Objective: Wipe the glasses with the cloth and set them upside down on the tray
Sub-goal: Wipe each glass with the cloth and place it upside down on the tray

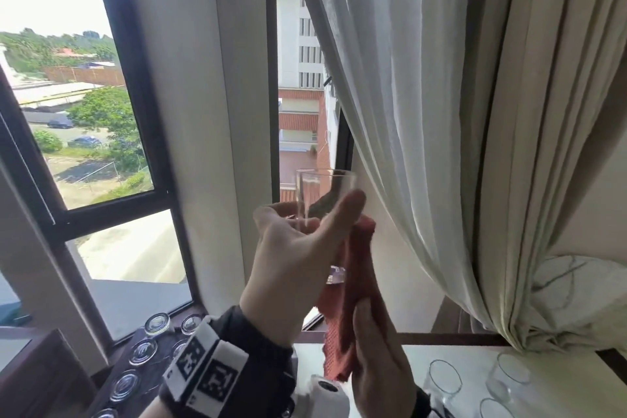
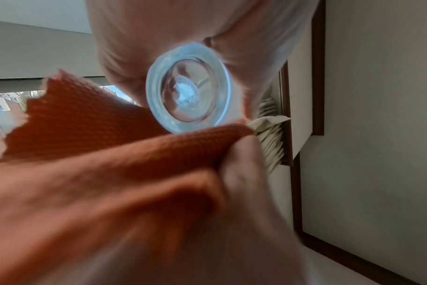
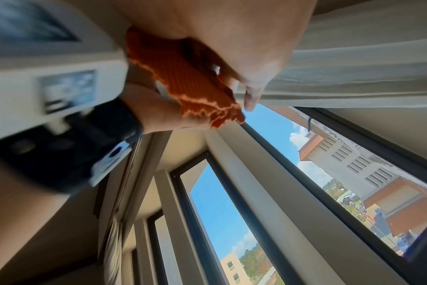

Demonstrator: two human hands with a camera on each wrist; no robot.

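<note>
My left hand (image 1: pixel 310 212) holds a clear glass (image 1: pixel 325 187) upright, raised in front of the window, thumb on one side and fingers on the other. A red-orange cloth (image 1: pixel 353 282) hangs against the glass's lower right side, gripped from below by my right hand (image 1: pixel 368 329). In the left wrist view the thick glass base (image 2: pixel 188 90) sits in my palm with the cloth (image 2: pixel 110 146) folded just under it. The right wrist view shows the cloth (image 3: pixel 190 81) bunched in my right hand (image 3: pixel 234 44). A dark tray (image 1: pixel 159 370) lies at the lower left.
Several glasses stand upside down on the tray, one of them (image 1: pixel 156 324) near the window. Upright glasses (image 1: pixel 444 378) stand on the white table (image 1: pixel 407 360) at the lower right. Curtains (image 1: pixel 475 146) hang close on the right, and the window frame (image 1: pixel 142 112) is ahead.
</note>
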